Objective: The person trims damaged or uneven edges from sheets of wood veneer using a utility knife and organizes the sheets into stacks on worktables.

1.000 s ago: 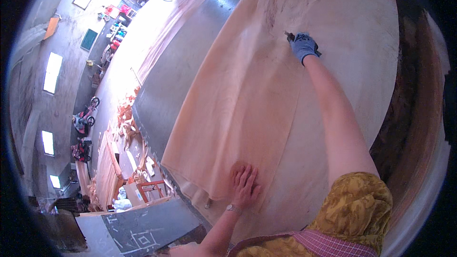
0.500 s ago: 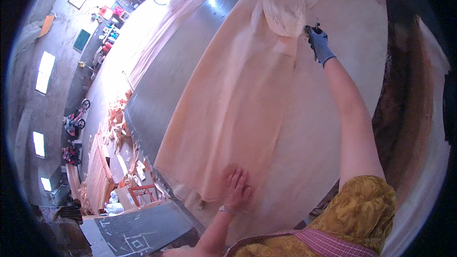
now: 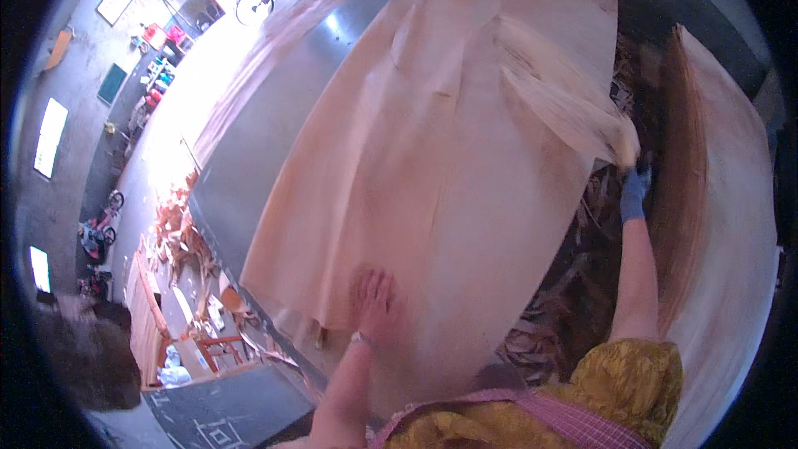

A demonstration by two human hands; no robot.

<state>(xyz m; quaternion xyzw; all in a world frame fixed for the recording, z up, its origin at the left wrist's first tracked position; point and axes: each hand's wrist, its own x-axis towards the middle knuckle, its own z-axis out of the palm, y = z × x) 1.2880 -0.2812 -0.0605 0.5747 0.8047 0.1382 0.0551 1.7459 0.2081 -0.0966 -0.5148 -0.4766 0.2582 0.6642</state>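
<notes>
Thin, pale wood veneer sheets (image 3: 507, 224) lie overlapping on a broad dark table. My bare left hand (image 3: 379, 303) rests flat on the near part of the top sheet, fingers apart. At the right edge of the veneer, my right hand (image 3: 636, 191), in a blue-grey glove, grips the end of a torn, streaked veneer piece (image 3: 565, 91). That piece stretches from the upper middle of the sheets to the glove, its end blurred by motion. Fingers of the glove are partly hidden, and no tool can be made out there now.
Veneer scraps (image 3: 540, 328) fill the dark gap right of the table, beside a tall stack of veneer sheets (image 3: 715, 199). More scraps (image 3: 179, 233) litter the floor at left. A person's dark-haired head (image 3: 91, 353) shows at lower left, near a dark board (image 3: 233, 407).
My right hand has swung right and nearer, pulling the torn veneer piece across the sheets toward the gap. My left hand stays flat on the veneer. A head has come into view at lower left.
</notes>
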